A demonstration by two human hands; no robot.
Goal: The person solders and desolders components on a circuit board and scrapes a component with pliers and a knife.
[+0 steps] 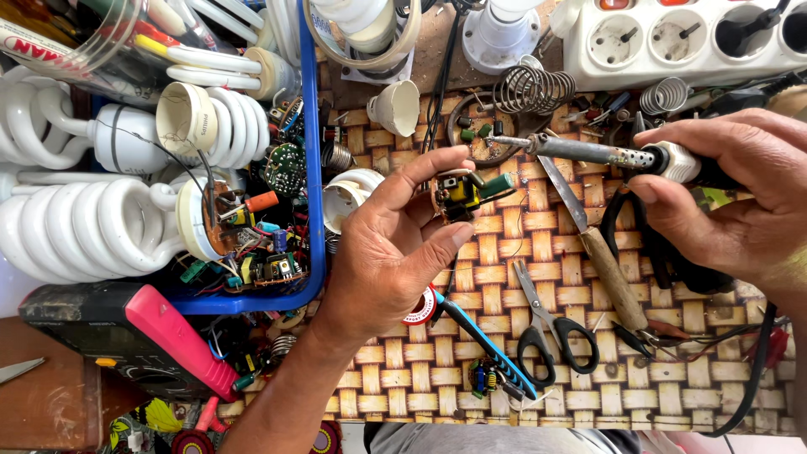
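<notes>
My left hand [395,244] pinches a small round circuit board [465,192] with a yellow coil and a green capacitor, held above the woven mat [672,370]. My right hand [727,202] grips a soldering iron [605,154] by its white and black handle. The iron's metal tip points left and ends close to the board's upper right edge.
A blue basket [313,168] at the left holds spiral lamp bulbs and loose circuit boards. On the mat lie a wooden-handled knife [601,261], black scissors [546,324], a blue tool [487,340] and pliers. A multimeter [126,336] sits lower left, a white power strip [681,38] top right.
</notes>
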